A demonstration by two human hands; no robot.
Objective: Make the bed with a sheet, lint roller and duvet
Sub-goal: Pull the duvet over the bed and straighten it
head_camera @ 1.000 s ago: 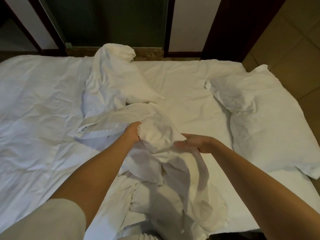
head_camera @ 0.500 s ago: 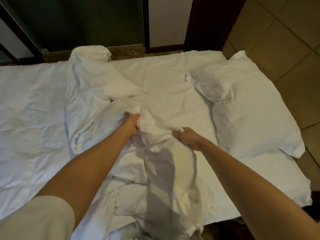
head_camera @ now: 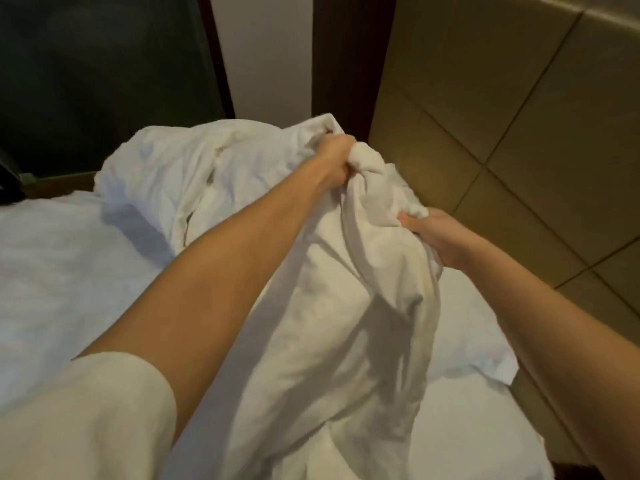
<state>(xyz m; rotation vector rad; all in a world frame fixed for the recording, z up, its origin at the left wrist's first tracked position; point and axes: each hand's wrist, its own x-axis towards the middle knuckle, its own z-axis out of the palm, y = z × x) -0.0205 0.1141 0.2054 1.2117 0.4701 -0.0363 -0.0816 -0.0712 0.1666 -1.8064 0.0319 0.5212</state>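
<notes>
Both hands are gripping the bunched white sheet [head_camera: 346,289] lifted over the bed [head_camera: 52,271], center frame: left hand [head_camera: 334,161] is fisting it up top, right hand [head_camera: 429,233] is clutching the right edge.

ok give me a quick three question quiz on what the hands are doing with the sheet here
1. True or false: the left hand is open and holds nothing.
2. The fingers of the right hand grip: A) a lint roller B) the white sheet C) a pillow
3. How many hands hold the white sheet?

Key: 1 false, it grips the bunched white sheet; 2 B; 3 two.
</notes>
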